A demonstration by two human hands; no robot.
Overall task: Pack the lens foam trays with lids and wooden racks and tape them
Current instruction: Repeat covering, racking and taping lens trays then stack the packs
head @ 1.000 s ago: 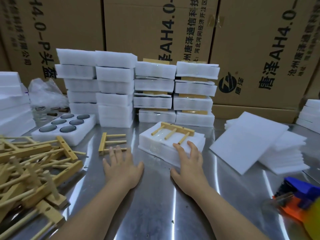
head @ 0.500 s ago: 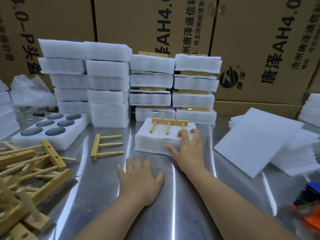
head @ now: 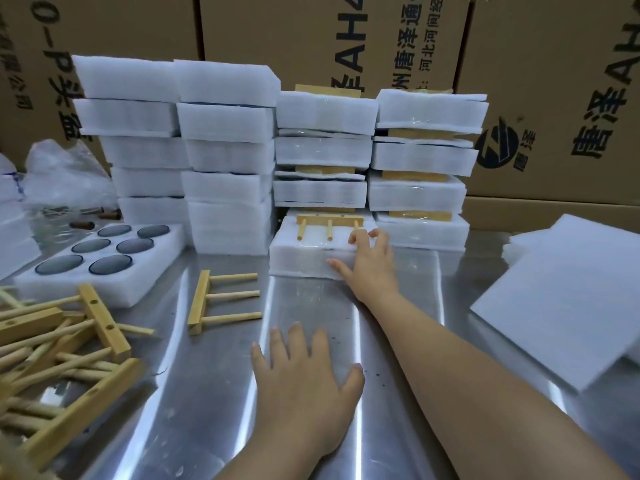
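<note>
Head view: the right hand grasps the taped tray at centre frame, with its fingers bent over the top right edge and the thumb lying along the front face. A wooden rack lies on top of this tray under clear film, its pegs pointing toward the camera. The tray sits on the metal table, just in front of the stacks of taped packs.

The left hand lies flat and released on the table at lower centre, fingers spread, holding nothing.

Left of the taped tray, a loose rack lies alone on the table. A pile of racks fills the lower left. Above it sits an uncovered foam tray holding six dark lenses. Plain foam stacks rise at upper left. Foam lids are heaped at the right edge. Printed cardboard boxes line the background.
</note>
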